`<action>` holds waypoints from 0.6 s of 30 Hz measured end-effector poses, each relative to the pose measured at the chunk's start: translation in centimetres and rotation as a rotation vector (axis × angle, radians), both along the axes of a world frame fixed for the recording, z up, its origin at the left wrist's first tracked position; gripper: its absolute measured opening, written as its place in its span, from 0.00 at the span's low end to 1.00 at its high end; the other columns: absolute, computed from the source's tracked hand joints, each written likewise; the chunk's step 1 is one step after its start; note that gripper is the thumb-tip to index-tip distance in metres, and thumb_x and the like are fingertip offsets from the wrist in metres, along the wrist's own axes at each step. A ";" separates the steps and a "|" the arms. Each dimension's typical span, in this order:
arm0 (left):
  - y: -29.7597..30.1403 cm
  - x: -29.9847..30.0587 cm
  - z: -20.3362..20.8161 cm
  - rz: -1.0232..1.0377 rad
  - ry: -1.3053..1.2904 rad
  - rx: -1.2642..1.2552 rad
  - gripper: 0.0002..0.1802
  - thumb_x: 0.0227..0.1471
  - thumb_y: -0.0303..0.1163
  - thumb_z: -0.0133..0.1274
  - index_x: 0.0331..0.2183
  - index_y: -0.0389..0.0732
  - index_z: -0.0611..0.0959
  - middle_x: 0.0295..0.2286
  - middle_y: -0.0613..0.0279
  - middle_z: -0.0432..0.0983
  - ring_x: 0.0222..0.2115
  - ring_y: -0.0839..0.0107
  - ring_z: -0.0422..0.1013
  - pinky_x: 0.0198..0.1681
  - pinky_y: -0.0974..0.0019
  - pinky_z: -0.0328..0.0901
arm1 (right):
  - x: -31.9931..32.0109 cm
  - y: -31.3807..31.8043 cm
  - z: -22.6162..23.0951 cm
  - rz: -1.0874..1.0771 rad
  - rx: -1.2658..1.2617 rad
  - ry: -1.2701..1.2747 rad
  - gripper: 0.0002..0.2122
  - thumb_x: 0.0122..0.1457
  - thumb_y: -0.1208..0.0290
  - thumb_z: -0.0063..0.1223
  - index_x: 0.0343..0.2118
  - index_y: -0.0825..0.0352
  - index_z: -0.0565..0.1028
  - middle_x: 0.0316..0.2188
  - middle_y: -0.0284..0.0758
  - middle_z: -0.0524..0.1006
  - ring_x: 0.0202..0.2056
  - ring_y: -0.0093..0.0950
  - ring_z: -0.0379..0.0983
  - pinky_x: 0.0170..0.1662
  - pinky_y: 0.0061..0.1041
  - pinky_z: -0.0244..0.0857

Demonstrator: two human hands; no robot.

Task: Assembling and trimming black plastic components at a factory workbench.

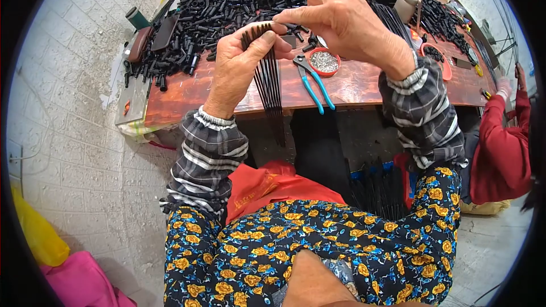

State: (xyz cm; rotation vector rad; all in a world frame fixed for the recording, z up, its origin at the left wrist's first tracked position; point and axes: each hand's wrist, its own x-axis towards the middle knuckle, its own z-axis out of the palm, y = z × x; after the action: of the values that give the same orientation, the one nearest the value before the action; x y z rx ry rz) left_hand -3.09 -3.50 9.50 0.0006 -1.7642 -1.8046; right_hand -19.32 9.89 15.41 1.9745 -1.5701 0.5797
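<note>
My left hand (pixel 232 68) is closed around a fanned bundle of thin black rods (pixel 269 88). Their upper ends stick out between thumb and fingers, and their long ends hang below the table edge. My right hand (pixel 348 25) is raised just right of it, its index finger reaching across to the left fingertips near the rod tops. The other right fingers are curled, and whatever they may hold is hidden. Below the hands lie pliers (pixel 315 88) with blue handles, beside a red round dish (pixel 325 74) of small silver pieces.
A large heap of black tubular parts (pixel 227 1) covers the back of the reddish wooden table (pixel 187 99). More black rods (pixel 392 23) lie at the right, near a beige jug (pixel 405 5) and a red scoop (pixel 446 71). A person in a red sleeve (pixel 500 153) sits at right.
</note>
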 end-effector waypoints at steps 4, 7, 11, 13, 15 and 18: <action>0.0 -0.2 0.3 -0.014 -0.015 -0.051 0.13 0.59 0.31 0.48 0.40 0.32 0.78 0.29 0.58 0.79 0.31 0.72 0.77 0.38 0.70 0.72 | -1.2 -0.5 0.3 0.070 -0.004 0.017 0.16 0.53 0.79 0.50 0.42 0.52 0.79 0.20 0.33 0.65 0.23 0.31 0.66 0.27 0.30 0.60; -0.2 -0.2 0.2 -0.013 -0.035 -0.085 0.13 0.59 0.32 0.49 0.40 0.32 0.79 0.29 0.59 0.79 0.31 0.74 0.76 0.39 0.71 0.71 | -1.6 -1.0 -0.3 0.157 0.043 -0.077 0.14 0.53 0.79 0.51 0.41 0.55 0.80 0.20 0.33 0.66 0.23 0.30 0.66 0.27 0.29 0.59; -0.2 -0.3 0.5 -0.010 -0.064 -0.121 0.14 0.58 0.32 0.50 0.41 0.31 0.79 0.28 0.60 0.79 0.31 0.75 0.76 0.38 0.72 0.70 | -1.3 -0.9 0.4 0.173 0.073 -0.080 0.12 0.53 0.79 0.52 0.39 0.59 0.80 0.20 0.34 0.68 0.23 0.29 0.66 0.27 0.29 0.59; -0.1 -0.3 0.7 -0.023 -0.070 -0.136 0.14 0.58 0.31 0.50 0.42 0.31 0.79 0.29 0.60 0.80 0.31 0.75 0.76 0.38 0.72 0.70 | -1.7 -1.2 0.2 0.194 0.079 -0.089 0.12 0.53 0.79 0.52 0.39 0.59 0.80 0.20 0.34 0.68 0.23 0.29 0.66 0.27 0.29 0.59; -0.3 -0.4 0.8 -0.036 -0.073 -0.154 0.14 0.58 0.31 0.50 0.42 0.31 0.79 0.29 0.60 0.80 0.31 0.76 0.75 0.38 0.72 0.70 | -1.9 -1.4 0.1 0.215 0.083 -0.095 0.11 0.53 0.79 0.52 0.39 0.60 0.80 0.20 0.34 0.68 0.23 0.29 0.66 0.27 0.29 0.58; -0.9 -0.3 0.4 -0.029 -0.045 -0.221 0.14 0.57 0.30 0.51 0.42 0.31 0.79 0.29 0.60 0.80 0.31 0.77 0.75 0.37 0.74 0.70 | -1.8 -1.5 -0.1 0.235 0.065 -0.115 0.12 0.52 0.79 0.53 0.39 0.59 0.80 0.20 0.34 0.67 0.23 0.30 0.66 0.26 0.29 0.58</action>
State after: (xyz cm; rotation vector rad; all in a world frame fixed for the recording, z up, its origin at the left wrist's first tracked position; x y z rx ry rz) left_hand -3.38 -4.36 9.86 -0.0748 -1.9961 -1.6321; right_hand -21.11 8.37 15.31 2.2282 -1.4479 0.7557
